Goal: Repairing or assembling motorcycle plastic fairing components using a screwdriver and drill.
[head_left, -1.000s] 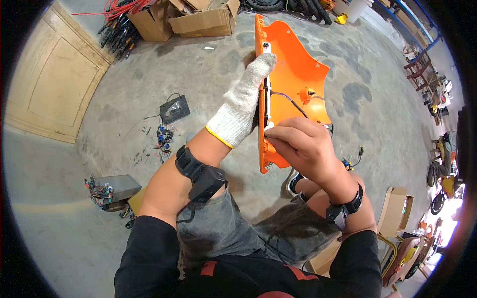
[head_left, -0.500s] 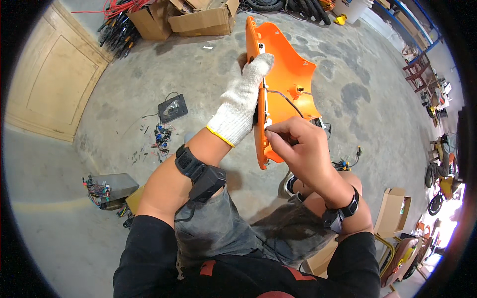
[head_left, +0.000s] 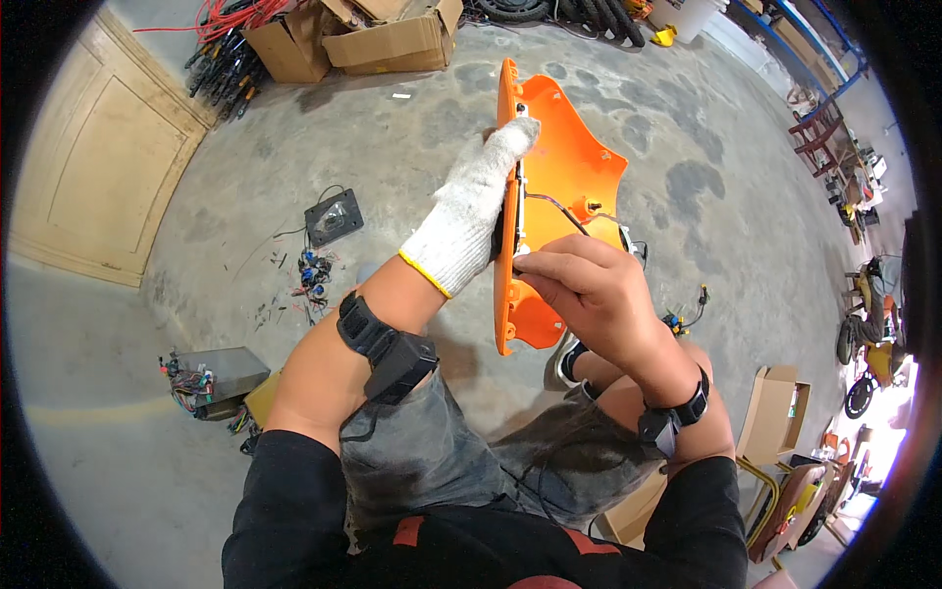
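My left hand (head_left: pixel 469 204), in a white knitted glove with a yellow cuff edge, grips a curved orange plastic panel (head_left: pixel 564 137) by its left side. The panel stands on edge above my knees, its hollow inner face turned right. A white strip runs along the inside of that edge, and a dark cable (head_left: pixel 555 203) crosses the hollow to a round post (head_left: pixel 589 208). With thumb and index finger pinched together, my bare right hand (head_left: pixel 601 294) touches the strip's near end. Its fingertips hide whatever small part lies between them.
On the floor to the left lie a black square plate (head_left: pixel 334 217), loose connectors (head_left: pixel 312 273) and a grey metal box (head_left: pixel 231 378) with wires. Cardboard boxes (head_left: pixel 388 44) stand at the back. An open carton (head_left: pixel 773 417) sits at the right.
The orange panel has come down and nearer to me, its near end swinging slightly left. My left hand moved with it. My right fingers stay pinched at the strip, a little further left.
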The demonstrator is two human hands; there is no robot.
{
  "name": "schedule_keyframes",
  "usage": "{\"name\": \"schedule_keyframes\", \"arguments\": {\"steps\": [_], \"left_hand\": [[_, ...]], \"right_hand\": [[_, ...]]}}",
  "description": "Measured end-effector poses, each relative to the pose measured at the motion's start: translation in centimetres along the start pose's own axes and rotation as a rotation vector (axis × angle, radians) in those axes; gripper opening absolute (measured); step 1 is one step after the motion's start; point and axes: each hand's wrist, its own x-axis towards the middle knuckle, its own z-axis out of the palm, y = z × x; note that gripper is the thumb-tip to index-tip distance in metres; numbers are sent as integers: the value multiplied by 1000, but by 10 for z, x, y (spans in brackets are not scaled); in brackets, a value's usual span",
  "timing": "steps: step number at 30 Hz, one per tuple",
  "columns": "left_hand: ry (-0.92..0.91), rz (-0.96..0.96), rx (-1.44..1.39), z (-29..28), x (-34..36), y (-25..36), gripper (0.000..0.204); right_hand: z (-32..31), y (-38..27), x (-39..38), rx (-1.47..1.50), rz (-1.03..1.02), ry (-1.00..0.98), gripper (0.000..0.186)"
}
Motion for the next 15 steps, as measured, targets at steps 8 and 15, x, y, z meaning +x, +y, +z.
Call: {"name": "schedule_keyframes", "arguments": {"steps": [8,15], "left_hand": [[-14,-6,-12,-9,12,-13,57],[78,33,143,-10,7,-7,60]], "right_hand": [[5,-3,-5,-38,-4,4,17],[17,-15,-9,8,245,108,10]]}}
